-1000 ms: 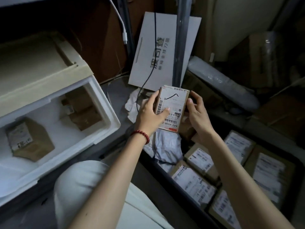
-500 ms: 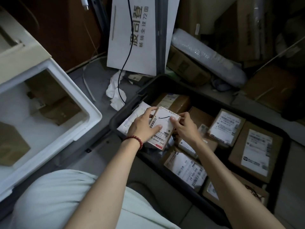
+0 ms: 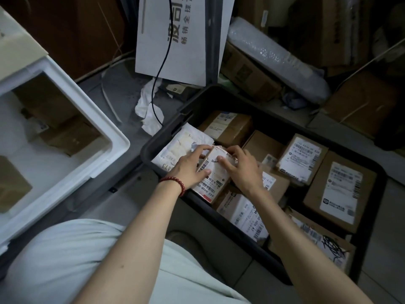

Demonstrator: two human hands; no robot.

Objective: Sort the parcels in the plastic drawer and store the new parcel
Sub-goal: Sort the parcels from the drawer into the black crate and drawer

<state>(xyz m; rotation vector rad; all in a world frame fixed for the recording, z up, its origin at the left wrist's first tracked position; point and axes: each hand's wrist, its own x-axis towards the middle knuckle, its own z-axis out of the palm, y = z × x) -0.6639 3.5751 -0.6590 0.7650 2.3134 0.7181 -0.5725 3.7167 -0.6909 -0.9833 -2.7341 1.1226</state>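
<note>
The 1 view, a wide-angle camera on the person's head, looks forward and steeply down from close above, with the dark plastic drawer [image 3: 151, 154] near at right and the white bin [image 3: 87, 108] at left.

Dark bin [image 3: 285, 126] crammed with parcels [image 3: 306, 159], white drawer [image 3: 92, 110] open with bare floor between boxes [image 3: 72, 137], black cable [image 3: 156, 77] behind.

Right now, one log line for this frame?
hands: left hand and right hand both grip parcel | position: at dark bin, near-left end | white drawer: open
</note>
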